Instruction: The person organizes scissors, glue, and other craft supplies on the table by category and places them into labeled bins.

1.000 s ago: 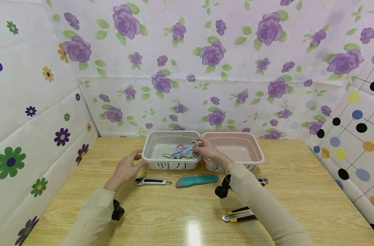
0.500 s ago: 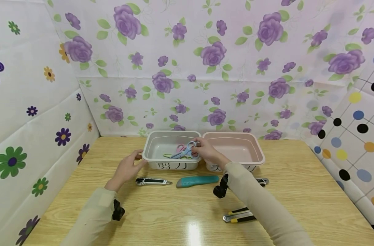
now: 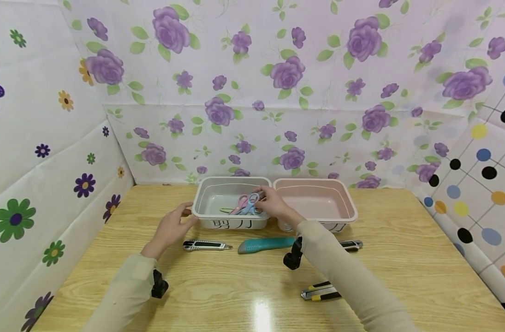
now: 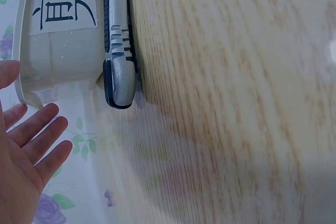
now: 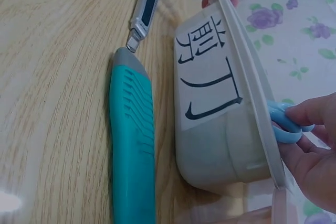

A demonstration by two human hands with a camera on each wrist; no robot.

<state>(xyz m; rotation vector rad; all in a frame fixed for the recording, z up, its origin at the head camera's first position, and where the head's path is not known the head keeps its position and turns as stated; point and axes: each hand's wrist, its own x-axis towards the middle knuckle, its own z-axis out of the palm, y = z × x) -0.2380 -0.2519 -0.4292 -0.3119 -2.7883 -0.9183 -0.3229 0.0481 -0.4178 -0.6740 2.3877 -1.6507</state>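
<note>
Booth-like setting: patterned sheets (image 3: 252, 87) behind and beside a wooden table (image 3: 219, 290).

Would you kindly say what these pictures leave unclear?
Head view: one end of the yellow-black cutter, behind the right sleeve.
Left wrist view: one end of the grey cutter, past the top edge.
Right wrist view: blades of the blue scissors, hidden by the white box.

There's baby-blue scissors (image 5: 286, 135), an off-white bin (image 3: 207, 223), a dusty-pink bin (image 3: 314, 203), a teal cutter (image 3: 266, 245), a yellow-and-black cutter (image 3: 323, 291), and the back cloth (image 3: 256, 87) is all purple roses (green leaves too) on pinkish white.
</note>
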